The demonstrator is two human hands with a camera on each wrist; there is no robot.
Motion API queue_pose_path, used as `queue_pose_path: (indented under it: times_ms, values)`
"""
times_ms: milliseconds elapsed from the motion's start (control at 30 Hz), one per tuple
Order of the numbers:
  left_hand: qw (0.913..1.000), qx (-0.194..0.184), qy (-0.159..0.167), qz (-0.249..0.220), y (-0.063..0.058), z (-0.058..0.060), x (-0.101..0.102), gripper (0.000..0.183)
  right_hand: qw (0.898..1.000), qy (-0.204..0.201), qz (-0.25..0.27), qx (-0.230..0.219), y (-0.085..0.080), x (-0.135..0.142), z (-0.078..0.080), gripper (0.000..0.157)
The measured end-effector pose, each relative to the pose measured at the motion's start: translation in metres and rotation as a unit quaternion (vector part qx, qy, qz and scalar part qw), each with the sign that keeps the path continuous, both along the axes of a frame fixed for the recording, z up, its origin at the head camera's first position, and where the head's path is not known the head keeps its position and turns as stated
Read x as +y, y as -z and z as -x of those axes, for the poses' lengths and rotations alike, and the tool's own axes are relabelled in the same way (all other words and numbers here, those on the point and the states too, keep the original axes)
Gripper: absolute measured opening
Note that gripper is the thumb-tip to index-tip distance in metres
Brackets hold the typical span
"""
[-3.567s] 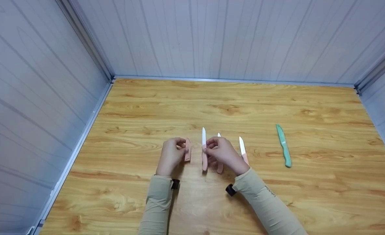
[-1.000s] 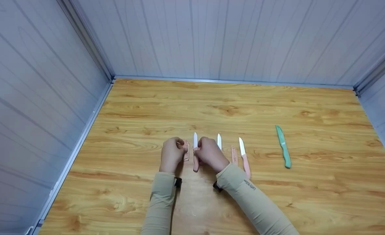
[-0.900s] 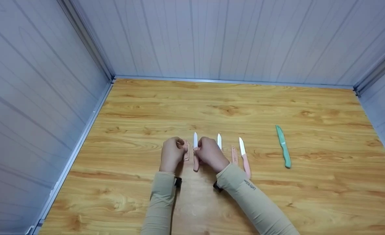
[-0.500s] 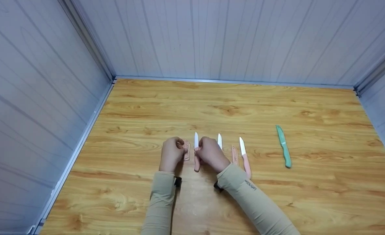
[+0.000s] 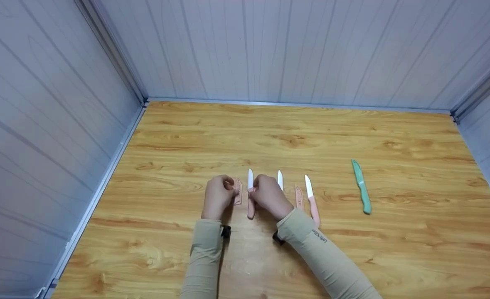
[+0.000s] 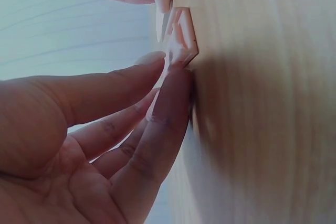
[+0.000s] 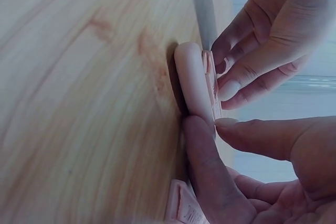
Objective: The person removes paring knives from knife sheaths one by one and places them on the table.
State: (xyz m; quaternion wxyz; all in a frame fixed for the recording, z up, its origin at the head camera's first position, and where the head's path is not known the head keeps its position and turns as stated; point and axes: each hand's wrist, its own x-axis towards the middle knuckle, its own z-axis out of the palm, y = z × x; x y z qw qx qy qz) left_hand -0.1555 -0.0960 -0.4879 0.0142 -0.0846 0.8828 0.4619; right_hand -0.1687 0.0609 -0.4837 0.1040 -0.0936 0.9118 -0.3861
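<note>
My left hand (image 5: 217, 197) pinches a pink knife sheath (image 5: 238, 195) between thumb and forefinger. Its end sticks out past those fingertips as a pink sheath end (image 6: 182, 35) in the left wrist view. Just to the right, my right hand (image 5: 269, 195) pinches a paring knife by its pink handle (image 5: 251, 207), white blade (image 5: 250, 178) pointing away from me. Sheath and knife lie side by side, roughly parallel, a small gap between them in the head view. The right wrist view shows the pink handle (image 7: 193, 77) close above the wooden surface, between thumb and forefinger.
Right of my right hand lie a second white blade (image 5: 280, 178), its handle hidden, a pink sheath (image 5: 299, 198) and a third pink-handled knife (image 5: 312, 205). A green knife (image 5: 361, 187) lies farther right. Pale panels (image 5: 290, 54) wall the wooden table (image 5: 290, 141).
Since the oldest frame, my right hand has brought the knife left and slightly toward me, closer to the sheath. Over the last second both hands have stayed almost still.
</note>
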Motion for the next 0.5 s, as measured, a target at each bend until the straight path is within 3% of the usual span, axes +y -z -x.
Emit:
queue_pose_path:
  times_ms: [367, 500]
  values:
    - [0.9987, -0.019, -0.008, -0.046, -0.0031, -0.0026, -0.0037, 0.019, 1.000, 0.005, 0.015, -0.007, -0.0050, 0.0026, -0.0020, 0.013]
    - [0.9986, -0.010, -0.006, -0.052, -0.0052, -0.0038, -0.0057, 0.019, 0.998, 0.016, 0.053, -0.037, -0.0093, 0.0056, -0.0031, 0.020]
